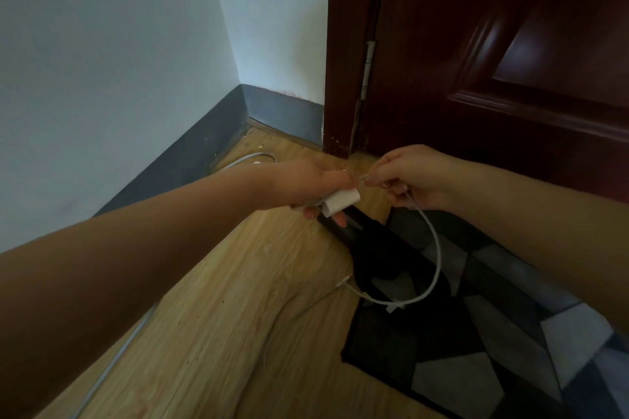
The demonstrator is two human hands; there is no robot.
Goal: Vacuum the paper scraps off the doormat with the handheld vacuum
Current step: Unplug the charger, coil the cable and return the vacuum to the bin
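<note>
a second white cable (248, 160) lies on the wood floor (221, 316) by the dark skirting at the far left. the left hand (313, 185) is closed around a small white charger block (342, 201), fingers curled under it. just beside it, the right hand (413, 177) pinches the plug end of a thin white cable (437, 258) between thumb and fingertips, right at the block's face; whether the plug is seated cannot be told. the cable loops down onto the grey-and-black patterned doormat (510, 333), which lies before the dark red door (493, 61). a black shape (371, 248) at the mat's left edge may be the handheld vacuum, but it is too dark to be sure. one small white bit (394, 308) near the cable could be a paper scrap. the likely risk: the loose cable trailing over the mat could get caught by the vacuum's nozzle or drag scraps onto the floor.
</note>
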